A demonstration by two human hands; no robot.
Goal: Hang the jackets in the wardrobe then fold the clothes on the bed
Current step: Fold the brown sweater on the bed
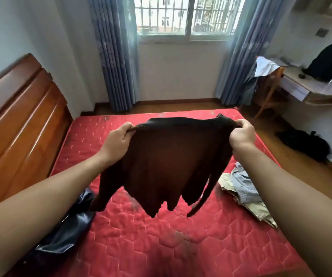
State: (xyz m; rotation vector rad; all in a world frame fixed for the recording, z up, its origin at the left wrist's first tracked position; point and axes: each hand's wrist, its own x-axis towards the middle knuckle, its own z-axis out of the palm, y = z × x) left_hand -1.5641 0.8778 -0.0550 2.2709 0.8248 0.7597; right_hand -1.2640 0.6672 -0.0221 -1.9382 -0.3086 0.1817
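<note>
I hold a dark brown long-sleeved top (169, 160) spread out in the air above the red quilted mattress (161, 240). My left hand (119, 140) grips its left shoulder and my right hand (242, 134) grips its right shoulder, fingers curled round the fabric. Its sleeves and hem hang down just above the bed. A shiny dark navy jacket (67, 232) lies crumpled at the bed's left edge, partly under my left forearm. A pile of light blue and beige clothes (243, 192) lies on the right side of the bed.
A wooden headboard (21, 124) stands on the left. Blue curtains frame the window (183, 17) ahead. At the right is a desk (309, 86) with a black bag (329, 60) on it. A dark bundle (305, 144) lies on the wooden floor.
</note>
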